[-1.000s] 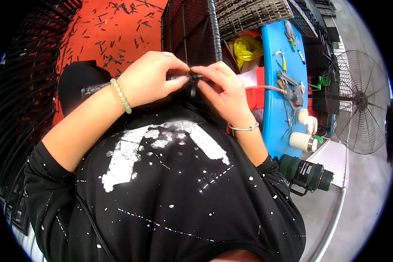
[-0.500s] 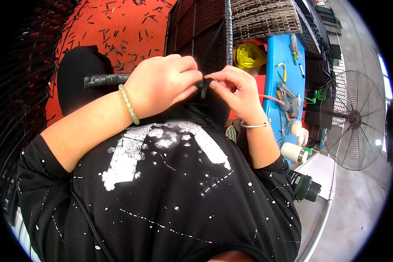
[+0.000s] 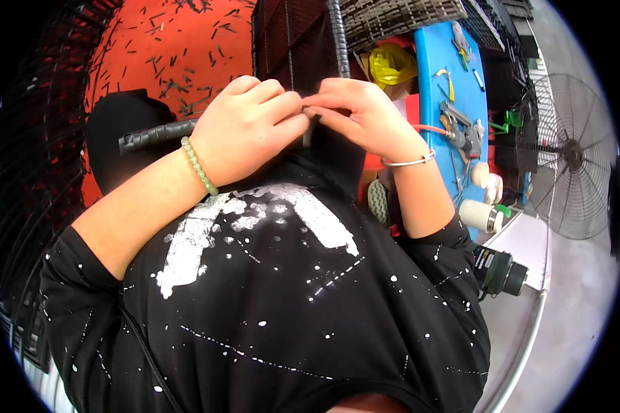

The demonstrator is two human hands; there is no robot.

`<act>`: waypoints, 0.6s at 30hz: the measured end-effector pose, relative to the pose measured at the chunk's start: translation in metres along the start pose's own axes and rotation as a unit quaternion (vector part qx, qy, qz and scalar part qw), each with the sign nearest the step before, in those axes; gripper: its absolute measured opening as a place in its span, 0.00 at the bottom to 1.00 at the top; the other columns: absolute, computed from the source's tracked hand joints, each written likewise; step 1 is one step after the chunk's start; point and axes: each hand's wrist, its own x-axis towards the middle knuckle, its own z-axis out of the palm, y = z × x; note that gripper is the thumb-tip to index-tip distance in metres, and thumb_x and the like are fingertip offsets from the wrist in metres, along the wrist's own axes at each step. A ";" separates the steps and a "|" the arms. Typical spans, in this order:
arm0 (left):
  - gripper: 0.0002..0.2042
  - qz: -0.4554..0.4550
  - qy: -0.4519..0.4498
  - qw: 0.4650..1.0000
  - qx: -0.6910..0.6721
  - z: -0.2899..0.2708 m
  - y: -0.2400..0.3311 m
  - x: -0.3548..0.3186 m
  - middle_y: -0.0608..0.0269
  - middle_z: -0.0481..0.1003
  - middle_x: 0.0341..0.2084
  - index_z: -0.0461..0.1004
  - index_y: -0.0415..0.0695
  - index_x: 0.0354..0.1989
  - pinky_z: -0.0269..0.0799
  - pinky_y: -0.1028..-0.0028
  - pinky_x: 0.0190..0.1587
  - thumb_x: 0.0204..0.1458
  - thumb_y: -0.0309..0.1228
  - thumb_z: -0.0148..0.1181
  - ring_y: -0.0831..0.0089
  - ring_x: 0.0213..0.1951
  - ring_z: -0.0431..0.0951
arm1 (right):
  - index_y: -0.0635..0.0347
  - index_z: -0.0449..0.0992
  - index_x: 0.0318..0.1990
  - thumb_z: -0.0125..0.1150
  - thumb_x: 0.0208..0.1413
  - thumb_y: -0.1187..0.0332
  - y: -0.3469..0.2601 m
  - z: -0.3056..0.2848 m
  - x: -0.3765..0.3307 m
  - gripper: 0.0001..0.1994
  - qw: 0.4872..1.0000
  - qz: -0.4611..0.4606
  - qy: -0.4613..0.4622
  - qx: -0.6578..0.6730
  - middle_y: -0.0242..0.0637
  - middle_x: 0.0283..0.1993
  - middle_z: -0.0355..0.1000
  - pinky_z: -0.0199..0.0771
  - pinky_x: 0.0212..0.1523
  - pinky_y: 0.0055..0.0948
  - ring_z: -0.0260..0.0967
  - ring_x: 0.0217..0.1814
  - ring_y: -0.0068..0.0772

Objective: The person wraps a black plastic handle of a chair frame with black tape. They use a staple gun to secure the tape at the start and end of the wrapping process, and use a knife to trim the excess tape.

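My left hand (image 3: 249, 131), a beaded bracelet at its wrist, is closed around a bar wrapped in black strip (image 3: 157, 135). The bar's wrapped left end sticks out past my wrist. At the bar's other end, my right hand (image 3: 368, 118) pinches a dark strip end (image 3: 313, 113) between thumb and fingertips. Both hands' fingertips meet there, so most of the strip is hidden. Just beyond my hands stands a black woven panel with a braided edge (image 3: 341, 48).
Black strip scraps litter the red floor (image 3: 134, 41). To the right, a blue table (image 3: 427, 69) carries an air stapler (image 3: 461, 131) on an orange hose, pliers (image 3: 449, 84) and a white bottle (image 3: 479, 215). A yellow bag (image 3: 393, 65) and a large fan (image 3: 570, 155) are nearby.
My right hand has turned flatter and moved closer to the left fingertips. The black strip loop that showed between them is now mostly covered. The whole view has shifted slightly.
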 end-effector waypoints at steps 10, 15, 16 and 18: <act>0.08 0.079 -0.034 0.994 -0.062 -0.011 0.001 0.002 0.70 0.71 0.27 0.78 0.45 0.31 0.68 0.68 0.37 0.41 0.24 0.70 0.70 0.31 0.72 | 0.52 0.85 0.42 0.68 0.54 0.65 -0.001 0.006 -0.011 0.09 0.999 0.024 0.026 -0.036 0.31 0.32 0.73 0.75 0.36 0.34 0.75 0.34 0.35; 0.08 0.061 -0.045 0.995 -0.059 -0.008 0.004 -0.003 0.70 0.71 0.27 0.78 0.46 0.30 0.67 0.69 0.37 0.42 0.24 0.70 0.70 0.30 0.72 | 0.47 0.85 0.42 0.67 0.54 0.67 -0.013 0.015 -0.017 0.09 0.994 0.009 0.104 0.002 0.29 0.35 0.73 0.76 0.38 0.33 0.76 0.36 0.37; 0.08 0.065 -0.050 0.995 -0.054 -0.010 0.003 -0.003 0.71 0.72 0.29 0.80 0.45 0.34 0.67 0.71 0.38 0.43 0.26 0.65 0.73 0.32 0.73 | 0.47 0.86 0.43 0.67 0.54 0.67 -0.015 0.017 -0.019 0.09 0.996 0.016 0.087 0.015 0.29 0.35 0.74 0.76 0.38 0.33 0.76 0.37 0.37; 0.09 0.072 -0.033 0.996 -0.045 -0.013 0.002 -0.003 0.72 0.74 0.30 0.80 0.45 0.34 0.67 0.71 0.38 0.43 0.26 0.65 0.74 0.32 0.74 | 0.47 0.86 0.43 0.67 0.55 0.67 -0.017 0.019 -0.022 0.09 0.998 0.040 0.051 0.027 0.30 0.36 0.75 0.76 0.38 0.34 0.77 0.38 0.38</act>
